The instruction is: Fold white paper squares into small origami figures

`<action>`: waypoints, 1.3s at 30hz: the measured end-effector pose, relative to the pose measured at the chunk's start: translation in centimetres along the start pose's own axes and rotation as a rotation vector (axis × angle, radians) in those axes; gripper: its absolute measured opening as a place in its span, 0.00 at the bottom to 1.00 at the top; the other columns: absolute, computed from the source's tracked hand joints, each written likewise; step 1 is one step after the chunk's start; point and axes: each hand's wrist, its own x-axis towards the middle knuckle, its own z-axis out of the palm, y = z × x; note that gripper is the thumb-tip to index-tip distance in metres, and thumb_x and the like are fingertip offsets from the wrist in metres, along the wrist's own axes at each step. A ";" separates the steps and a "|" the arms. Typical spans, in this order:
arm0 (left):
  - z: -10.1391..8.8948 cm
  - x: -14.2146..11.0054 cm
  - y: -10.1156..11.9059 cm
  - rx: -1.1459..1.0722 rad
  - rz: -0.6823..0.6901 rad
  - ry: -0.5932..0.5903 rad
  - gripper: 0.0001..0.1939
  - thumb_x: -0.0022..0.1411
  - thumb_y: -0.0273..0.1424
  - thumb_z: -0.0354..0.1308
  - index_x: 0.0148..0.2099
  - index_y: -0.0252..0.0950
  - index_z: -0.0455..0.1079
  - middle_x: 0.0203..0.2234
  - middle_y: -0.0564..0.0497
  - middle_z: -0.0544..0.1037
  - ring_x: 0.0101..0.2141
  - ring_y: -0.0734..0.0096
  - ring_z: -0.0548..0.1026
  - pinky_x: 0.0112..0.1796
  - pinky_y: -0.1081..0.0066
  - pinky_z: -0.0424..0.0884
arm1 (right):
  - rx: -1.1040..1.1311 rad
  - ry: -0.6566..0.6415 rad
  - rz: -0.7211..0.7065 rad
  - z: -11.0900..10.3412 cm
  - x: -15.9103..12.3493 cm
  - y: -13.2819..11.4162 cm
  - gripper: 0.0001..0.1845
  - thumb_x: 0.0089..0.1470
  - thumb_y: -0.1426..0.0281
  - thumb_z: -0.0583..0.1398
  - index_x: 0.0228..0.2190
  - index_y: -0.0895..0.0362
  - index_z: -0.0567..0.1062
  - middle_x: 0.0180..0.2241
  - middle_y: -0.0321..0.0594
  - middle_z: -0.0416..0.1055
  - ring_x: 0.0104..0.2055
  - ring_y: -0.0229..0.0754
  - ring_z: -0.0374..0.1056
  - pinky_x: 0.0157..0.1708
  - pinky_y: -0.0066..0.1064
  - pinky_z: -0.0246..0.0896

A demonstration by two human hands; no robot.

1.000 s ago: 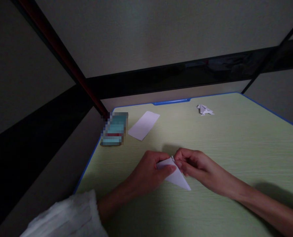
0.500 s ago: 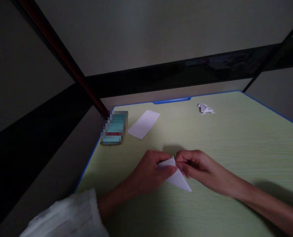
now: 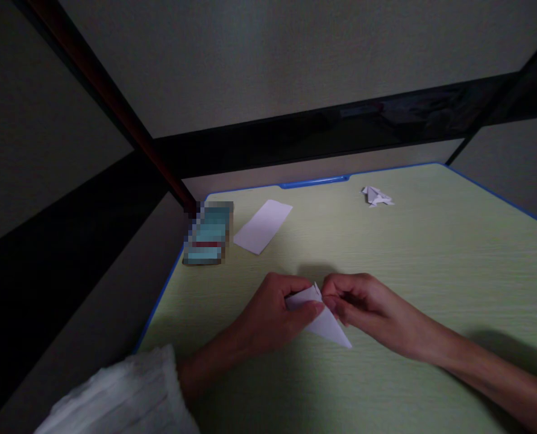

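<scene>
A folded white paper (image 3: 328,327) with a long pointed corner is between my two hands, over the near middle of the table. My left hand (image 3: 279,310) grips it, thumb on top and fingers behind. At its upper right edge my right hand (image 3: 356,301) pinches the paper, thumb and forefinger pressed together. The pinched spot itself is hidden by those fingers. A small paper tip stands up between the hands.
On the pale green table (image 3: 431,253) a white paper rectangle (image 3: 263,226) lies flat, beside a pixelated phone-like object (image 3: 209,233). A folded paper figure (image 3: 376,196) sits at the back right. A blue tray strip (image 3: 314,182) edges the far side, against a wall.
Both hands keep nearly the same hold on the folded paper. The whole view has shifted very slightly.
</scene>
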 end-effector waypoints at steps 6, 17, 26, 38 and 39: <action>0.0 0.1 -0.3 -0.097 -0.087 -0.080 0.09 0.47 0.30 0.53 0.19 0.31 0.62 0.13 0.58 0.58 0.17 0.82 0.55 0.17 0.79 0.50 | -0.170 0.019 -0.055 0.1 -0.2 -0.4 0.10 0.53 0.74 0.49 0.20 0.58 0.59 0.19 0.32 0.54 0.22 0.31 0.50 0.19 0.23 0.46; 0.1 0.1 -0.4 -0.055 -0.057 0.025 0.11 0.46 0.30 0.54 0.17 0.30 0.61 0.12 0.59 0.57 0.16 0.83 0.53 0.17 0.79 0.47 | -0.046 0.053 0.001 0.3 0.1 -0.1 0.10 0.52 0.72 0.49 0.21 0.58 0.61 0.19 0.31 0.53 0.21 0.31 0.49 0.19 0.22 0.46; 0.1 0.0 0.0 -0.064 -0.072 0.037 0.10 0.46 0.30 0.54 0.17 0.30 0.61 0.12 0.58 0.58 0.17 0.82 0.54 0.17 0.79 0.48 | 0.089 0.068 -0.003 0.6 0.1 0.3 0.08 0.51 0.75 0.49 0.21 0.58 0.59 0.19 0.31 0.52 0.22 0.31 0.48 0.19 0.22 0.46; 0.1 0.0 -0.1 -0.048 -0.053 0.045 0.12 0.46 0.29 0.54 0.16 0.31 0.59 0.11 0.59 0.56 0.16 0.83 0.52 0.16 0.79 0.47 | 0.089 0.042 0.044 0.6 0.1 0.2 0.08 0.49 0.75 0.50 0.20 0.58 0.60 0.18 0.31 0.51 0.21 0.31 0.48 0.19 0.23 0.44; 0.1 0.0 0.0 -0.041 -0.051 0.055 0.11 0.46 0.29 0.54 0.16 0.31 0.59 0.11 0.59 0.56 0.16 0.83 0.52 0.16 0.79 0.47 | 0.100 0.056 0.046 0.7 0.1 0.2 0.08 0.49 0.74 0.50 0.20 0.58 0.60 0.18 0.30 0.51 0.21 0.31 0.48 0.19 0.23 0.44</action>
